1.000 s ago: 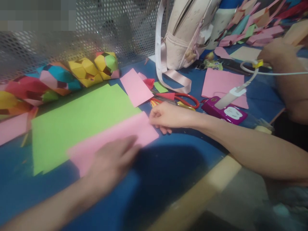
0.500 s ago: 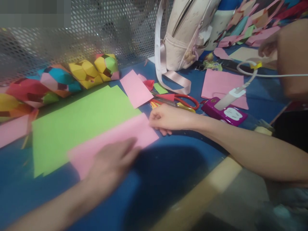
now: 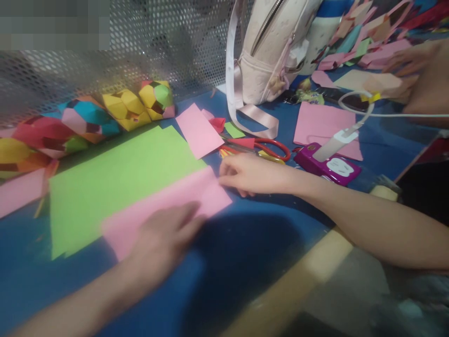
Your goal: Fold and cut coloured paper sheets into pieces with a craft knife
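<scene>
A folded pink paper sheet (image 3: 164, 201) lies on a blue table (image 3: 245, 243), partly over a large green sheet (image 3: 115, 178). My left hand (image 3: 161, 241) lies flat on the pink sheet's near edge, fingers stretched out and pressing it down. My right hand (image 3: 250, 174) has its fingers curled and pinches the pink sheet's right corner against the table.
Folded colourful paper balls (image 3: 87, 117) line the perforated metal screen at the back left. Red-handled scissors (image 3: 270, 147), a purple device with a white cable (image 3: 328, 164), more pink sheets (image 3: 198, 128) and a pale backpack (image 3: 273, 47) lie behind. Another person's hands (image 3: 414, 70) work at the far right.
My own hands and the pink sheet have hardly moved. The other person's arm at the far right has shifted and now holds a tan paper over the cable.
</scene>
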Action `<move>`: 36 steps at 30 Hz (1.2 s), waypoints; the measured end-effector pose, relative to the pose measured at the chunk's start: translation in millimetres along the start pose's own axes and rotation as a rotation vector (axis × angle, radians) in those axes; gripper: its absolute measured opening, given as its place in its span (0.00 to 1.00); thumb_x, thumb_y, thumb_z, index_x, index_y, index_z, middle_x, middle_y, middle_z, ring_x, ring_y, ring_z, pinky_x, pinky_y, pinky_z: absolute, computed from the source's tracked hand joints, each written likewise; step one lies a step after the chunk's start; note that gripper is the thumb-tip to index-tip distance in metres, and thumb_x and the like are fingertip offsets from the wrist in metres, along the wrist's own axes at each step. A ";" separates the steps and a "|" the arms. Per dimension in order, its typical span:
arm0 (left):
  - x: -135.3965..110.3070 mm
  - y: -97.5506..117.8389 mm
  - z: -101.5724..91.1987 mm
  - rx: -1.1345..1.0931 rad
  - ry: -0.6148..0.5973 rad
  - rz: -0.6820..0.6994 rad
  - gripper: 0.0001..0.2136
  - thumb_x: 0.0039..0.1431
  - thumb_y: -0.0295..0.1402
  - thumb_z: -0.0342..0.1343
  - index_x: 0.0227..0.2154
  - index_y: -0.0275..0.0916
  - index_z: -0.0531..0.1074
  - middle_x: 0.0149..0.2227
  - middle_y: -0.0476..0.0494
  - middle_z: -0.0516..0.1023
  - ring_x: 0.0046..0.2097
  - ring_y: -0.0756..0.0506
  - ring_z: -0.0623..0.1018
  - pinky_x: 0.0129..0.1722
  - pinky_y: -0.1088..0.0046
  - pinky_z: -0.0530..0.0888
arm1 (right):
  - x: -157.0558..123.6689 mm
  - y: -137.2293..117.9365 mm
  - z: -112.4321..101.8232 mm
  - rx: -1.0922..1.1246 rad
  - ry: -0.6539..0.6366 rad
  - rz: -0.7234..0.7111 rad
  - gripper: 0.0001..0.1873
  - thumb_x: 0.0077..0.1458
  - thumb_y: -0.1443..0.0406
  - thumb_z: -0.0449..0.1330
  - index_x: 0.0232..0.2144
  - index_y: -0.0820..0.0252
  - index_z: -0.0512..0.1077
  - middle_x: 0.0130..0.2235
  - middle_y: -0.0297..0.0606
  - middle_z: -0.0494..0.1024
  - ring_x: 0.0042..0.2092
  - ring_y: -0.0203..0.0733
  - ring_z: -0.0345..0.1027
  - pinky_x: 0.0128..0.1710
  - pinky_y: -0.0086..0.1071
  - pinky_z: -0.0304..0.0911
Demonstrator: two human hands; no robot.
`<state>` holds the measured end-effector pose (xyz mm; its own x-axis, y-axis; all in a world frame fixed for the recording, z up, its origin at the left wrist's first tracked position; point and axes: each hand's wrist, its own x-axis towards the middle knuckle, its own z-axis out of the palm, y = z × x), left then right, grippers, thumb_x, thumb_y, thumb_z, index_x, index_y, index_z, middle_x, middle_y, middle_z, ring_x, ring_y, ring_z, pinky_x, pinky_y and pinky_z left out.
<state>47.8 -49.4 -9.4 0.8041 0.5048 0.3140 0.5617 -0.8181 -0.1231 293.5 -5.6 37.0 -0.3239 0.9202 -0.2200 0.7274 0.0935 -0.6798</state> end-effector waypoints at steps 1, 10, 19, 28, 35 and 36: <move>0.0 -0.3 0.5 -0.010 0.006 0.001 0.12 0.65 0.29 0.47 0.46 0.39 0.73 0.45 0.38 0.79 0.38 0.43 0.78 0.36 0.67 0.74 | -2.5 -1.5 0.2 -0.010 0.078 -0.044 0.04 0.54 0.68 0.55 0.27 0.60 0.67 0.19 0.28 0.71 0.20 0.32 0.65 0.20 0.25 0.56; 1.7 0.7 0.9 -0.056 0.002 -0.031 0.13 0.67 0.30 0.43 0.46 0.39 0.72 0.44 0.39 0.79 0.37 0.45 0.78 0.34 0.71 0.73 | -1.1 -7.3 20.6 0.112 -0.151 -0.306 0.11 0.53 0.76 0.54 0.33 0.64 0.75 0.35 0.37 0.79 0.37 0.35 0.72 0.37 0.28 0.63; 0.7 -0.1 0.3 -0.069 -0.004 -0.015 0.13 0.65 0.28 0.44 0.46 0.40 0.72 0.47 0.39 0.78 0.41 0.44 0.77 0.37 0.70 0.73 | 6.1 -2.8 16.1 0.314 -0.283 -0.104 0.12 0.52 0.78 0.54 0.36 0.66 0.74 0.33 0.36 0.80 0.33 0.31 0.73 0.37 0.27 0.66; 8.8 13.0 -10.7 -0.254 -0.221 -0.302 0.15 0.69 0.34 0.40 0.36 0.40 0.72 0.30 0.48 0.75 0.27 0.50 0.71 0.26 0.74 0.66 | 2.4 0.6 23.2 0.092 -0.227 -0.283 0.13 0.54 0.74 0.55 0.39 0.62 0.76 0.39 0.37 0.81 0.39 0.36 0.74 0.39 0.27 0.65; 9.2 12.0 -8.9 -0.156 -0.209 -0.229 0.19 0.69 0.28 0.33 0.34 0.37 0.71 0.31 0.47 0.73 0.26 0.51 0.67 0.24 0.75 0.63 | 7.9 6.5 49.4 -0.053 0.065 -0.490 0.12 0.61 0.68 0.51 0.32 0.60 0.75 0.29 0.36 0.79 0.32 0.38 0.72 0.34 0.30 0.63; 9.5 10.5 -7.1 -0.120 -0.201 -0.205 0.19 0.68 0.27 0.33 0.33 0.37 0.71 0.32 0.47 0.72 0.26 0.51 0.66 0.24 0.75 0.63 | 8.9 7.7 53.0 -0.084 0.111 -0.535 0.12 0.60 0.68 0.51 0.33 0.60 0.75 0.32 0.38 0.79 0.34 0.39 0.73 0.35 0.30 0.63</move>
<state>59.9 -55.1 -1.0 0.7054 0.6975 0.1265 0.6990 -0.7140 0.0391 264.2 -16.9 -7.3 -0.5992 0.7701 0.2188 0.5264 0.5849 -0.6171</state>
